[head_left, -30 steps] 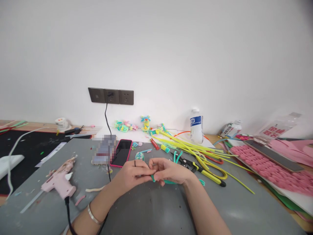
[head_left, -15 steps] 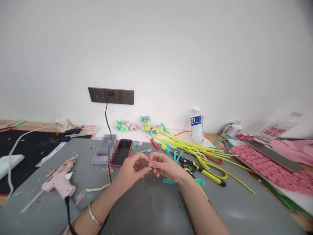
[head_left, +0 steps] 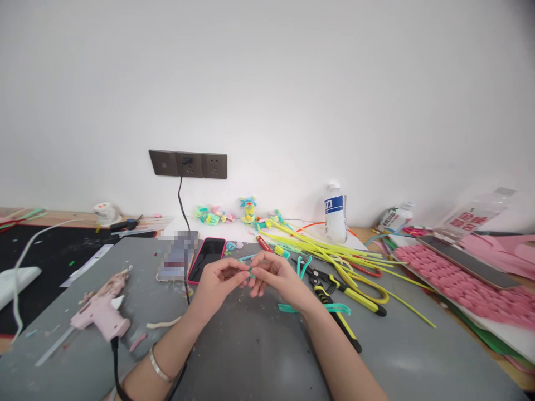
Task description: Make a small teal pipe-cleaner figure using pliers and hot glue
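Fingertip to fingertip, my left hand (head_left: 218, 285) and my right hand (head_left: 281, 280) meet above the grey mat. Between them they pinch a small teal-green piece (head_left: 251, 272), mostly covered by the fingers; it looks like a bit of pipe cleaner, though too little shows to be sure. Teal pipe cleaner strips (head_left: 336, 308) lie beside my right wrist. Yellow-and-black pliers (head_left: 330, 284) rest to the right of that hand. Behind the fingers are a small yellow-and-teal roll (head_left: 282, 252) and a red tube (head_left: 263, 243).
A pink glue gun (head_left: 102, 314) with a black cord lies on the left. A pink-edged phone (head_left: 208, 260) sits behind my left hand. Long yellow pipe cleaners (head_left: 326, 248), a water bottle (head_left: 335, 214) and small colourful figures (head_left: 248, 210) stand or lie toward the wall. Pink braided material (head_left: 463, 281) is at right.
Both hands have shifted slightly left and up, still joined at the fingertips. More of the pliers' lower handle now shows beside my right forearm.
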Motion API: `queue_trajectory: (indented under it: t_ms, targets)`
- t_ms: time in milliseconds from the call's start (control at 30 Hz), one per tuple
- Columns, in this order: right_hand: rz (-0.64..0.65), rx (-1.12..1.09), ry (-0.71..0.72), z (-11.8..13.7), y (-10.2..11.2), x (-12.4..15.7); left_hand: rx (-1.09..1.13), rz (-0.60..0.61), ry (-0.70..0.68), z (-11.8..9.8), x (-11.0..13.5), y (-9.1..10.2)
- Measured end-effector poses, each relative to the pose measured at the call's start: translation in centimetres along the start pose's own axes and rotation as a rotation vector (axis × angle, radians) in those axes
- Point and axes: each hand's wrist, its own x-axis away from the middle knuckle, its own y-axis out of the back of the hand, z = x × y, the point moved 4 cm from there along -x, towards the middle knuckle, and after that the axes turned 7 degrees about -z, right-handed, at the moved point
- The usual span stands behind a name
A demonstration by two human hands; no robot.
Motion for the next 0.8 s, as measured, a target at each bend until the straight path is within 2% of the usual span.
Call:
queue_trajectory:
  t_ms: [267, 467, 800]
  targets:
    - [-0.028, 0.039, 0.097, 0.52, -0.06, 0.03, 0.052, -0.058, 0.061, -0.27, 0.11, 0.09]
    - [-0.046, 0.076, 0.197, 0.79, -0.47, 0.25, 0.037, -0.127, 0.027, -0.70, 0.40, 0.27]
    - [-0.041, 0.182, 0.344, 0.57, -0.55, 0.48, 0.106, -0.159, 0.052, 0.10, 0.06, 0.54]
